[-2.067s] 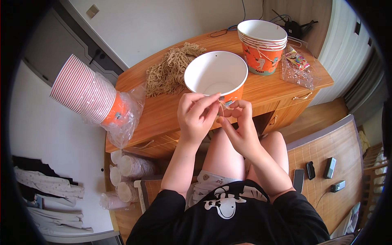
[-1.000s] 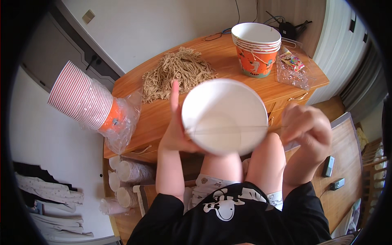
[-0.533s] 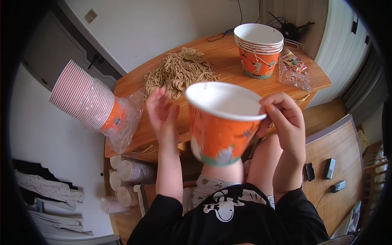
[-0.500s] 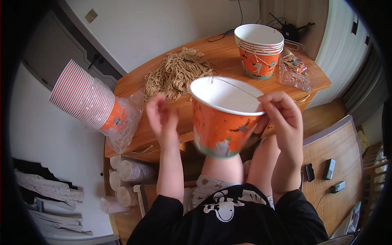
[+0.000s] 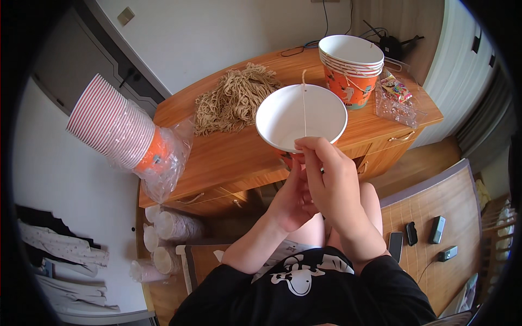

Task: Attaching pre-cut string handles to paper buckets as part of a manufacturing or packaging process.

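Observation:
A paper bucket (image 5: 277, 117), white inside and orange outside, is tilted with its mouth toward me above the desk's near edge. A thin tan string (image 5: 305, 114) crosses its mouth from a loop at the far rim to the near rim. My right hand (image 5: 333, 176) is closed at the near rim, thumb and fingers pinching the rim where the string ends. Just below, my left hand (image 5: 293, 201) has its thumb up against the outer wall and its fingers curled in; what they grip is hidden.
On the wooden desk (image 5: 217, 163) lie a heap of tan strings (image 5: 234, 100), nested orange buckets with strings (image 5: 350, 81) and a clear plastic tray (image 5: 394, 111). A plastic-wrapped bucket stack (image 5: 117, 130) leans at the left edge. Wrapped stacks (image 5: 176, 225) stand lower left; a phone (image 5: 396, 245) lies right.
The bucket has turned so its string runs toward me. My left hand has come from the left, open in the air, to the bucket's near side. My right hand has shifted left with the rim.

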Motion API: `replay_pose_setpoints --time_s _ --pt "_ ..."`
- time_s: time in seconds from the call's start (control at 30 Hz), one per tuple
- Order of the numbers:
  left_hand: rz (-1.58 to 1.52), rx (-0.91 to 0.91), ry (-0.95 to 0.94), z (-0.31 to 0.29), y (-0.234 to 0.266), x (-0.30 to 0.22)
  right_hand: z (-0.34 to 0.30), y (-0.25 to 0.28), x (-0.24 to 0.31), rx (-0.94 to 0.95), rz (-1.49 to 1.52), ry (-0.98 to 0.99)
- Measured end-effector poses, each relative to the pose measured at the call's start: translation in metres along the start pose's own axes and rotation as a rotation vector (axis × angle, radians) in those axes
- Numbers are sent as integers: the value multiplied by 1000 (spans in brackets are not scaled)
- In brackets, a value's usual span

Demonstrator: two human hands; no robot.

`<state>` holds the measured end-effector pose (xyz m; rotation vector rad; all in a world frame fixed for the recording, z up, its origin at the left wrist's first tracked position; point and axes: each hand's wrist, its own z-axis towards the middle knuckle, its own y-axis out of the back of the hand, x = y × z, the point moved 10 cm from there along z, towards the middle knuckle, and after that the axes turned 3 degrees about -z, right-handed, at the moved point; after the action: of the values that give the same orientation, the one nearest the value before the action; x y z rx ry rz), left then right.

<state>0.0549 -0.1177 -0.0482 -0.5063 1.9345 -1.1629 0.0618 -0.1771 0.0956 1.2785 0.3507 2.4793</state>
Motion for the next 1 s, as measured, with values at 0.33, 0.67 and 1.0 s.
replay_pose_setpoints --time_s 0.33,0.67,1.0 --pt "-431 6 -177 -11 7 -24 1 6 -17 -66 166 -3" --pt "-76 -61 -778 -53 6 -105 -6 13 -32 -104 296 -14" --pt "847 95 -793 -65 -43 -105 -3 19 23 -25 -49 445"
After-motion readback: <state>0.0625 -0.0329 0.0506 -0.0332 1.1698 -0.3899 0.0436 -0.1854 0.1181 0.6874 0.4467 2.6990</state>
